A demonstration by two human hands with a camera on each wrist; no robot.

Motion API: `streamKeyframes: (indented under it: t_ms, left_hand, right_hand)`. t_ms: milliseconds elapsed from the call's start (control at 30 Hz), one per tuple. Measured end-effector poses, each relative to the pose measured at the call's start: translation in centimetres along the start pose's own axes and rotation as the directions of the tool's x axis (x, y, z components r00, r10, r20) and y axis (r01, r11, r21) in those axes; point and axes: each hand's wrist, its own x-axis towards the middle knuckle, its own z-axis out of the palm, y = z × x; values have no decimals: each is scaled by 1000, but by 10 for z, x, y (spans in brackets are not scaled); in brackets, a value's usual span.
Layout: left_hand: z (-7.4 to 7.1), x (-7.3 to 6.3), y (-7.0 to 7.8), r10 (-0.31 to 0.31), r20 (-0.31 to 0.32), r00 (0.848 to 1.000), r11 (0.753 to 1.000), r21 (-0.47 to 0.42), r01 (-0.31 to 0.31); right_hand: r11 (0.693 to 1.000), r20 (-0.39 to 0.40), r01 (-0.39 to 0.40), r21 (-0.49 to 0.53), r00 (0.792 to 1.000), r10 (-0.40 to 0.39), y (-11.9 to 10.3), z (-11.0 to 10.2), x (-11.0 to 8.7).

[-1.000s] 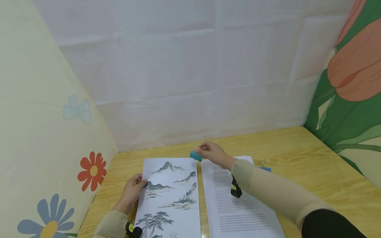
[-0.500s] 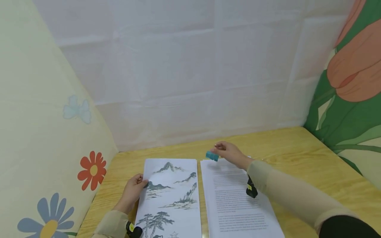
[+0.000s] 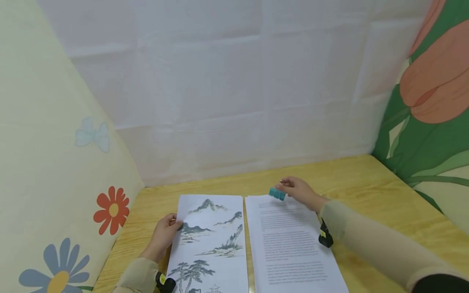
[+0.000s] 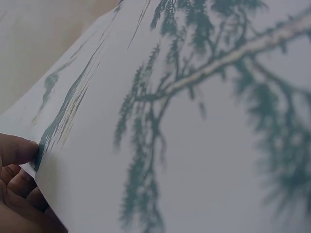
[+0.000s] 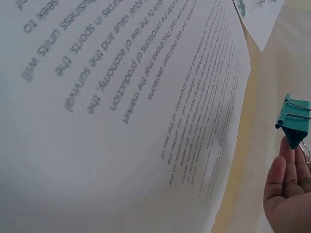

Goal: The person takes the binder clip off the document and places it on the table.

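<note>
A teal binder clip [image 3: 277, 193] is held in the fingers of my right hand [image 3: 300, 193], above the top edge of the printed text sheets [image 3: 282, 260]. In the right wrist view, the binder clip [image 5: 296, 125] shows its wire handles and sits at my fingertips, apart from the paper. My left hand [image 3: 163, 236] pinches the left edge of a paper with an ink landscape painting [image 3: 216, 240]. From the left wrist view, my thumb [image 4: 18, 149] lies on top of that paper, with the other fingers beneath the edge.
Both papers lie side by side on a wood-grain table [image 3: 351, 179], with a narrow gap between them. A white cloth backdrop [image 3: 234, 101] rises behind. Flower-printed panels stand at the left [image 3: 62, 162] and right [image 3: 436, 142].
My right hand has moved right with the binder clip, from the landscape paper's top right corner to over the text sheets' top edge. My left hand has stayed in place.
</note>
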Motion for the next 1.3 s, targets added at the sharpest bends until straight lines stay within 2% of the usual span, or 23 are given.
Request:
streamKeyframes:
  t_ms: [167, 367, 700, 833, 967, 1167, 1300]
  left_hand:
    - [1, -1, 0, -8, 0, 1000, 1000, -19, 8]
    - [1, -2, 2, -11, -7, 1000, 1000, -5, 11]
    - [1, 0, 1, -4, 16, 1000, 1000, 3, 4]
    - [1, 0, 1, -10, 19, 1000, 1000, 2, 10]
    - [1, 1, 1, -13, 15, 1000, 1000, 2, 13]
    - [1, 2, 1, -20, 14, 1000, 1000, 6, 20]
    - [2, 3, 0, -24, 15, 1000, 1000, 6, 24]
  right_hand:
    - [999, -4, 21, -47, 1000, -21, 9, -10, -5]
    - [996, -28, 6, -94, 1000, -9, 21, -24, -10]
    - [992, -48, -41, -119, 998, 36, 36, -47, -25]
    - [992, -35, -20, -124, 999, 16, 37, -55, -27]
    - [989, 20, 13, -150, 1000, -10, 38, -62, -32]
    - [977, 154, -3, -215, 987, 37, 41, -65, -39]
    - [978, 190, -16, -208, 980, 56, 43, -64, -41]
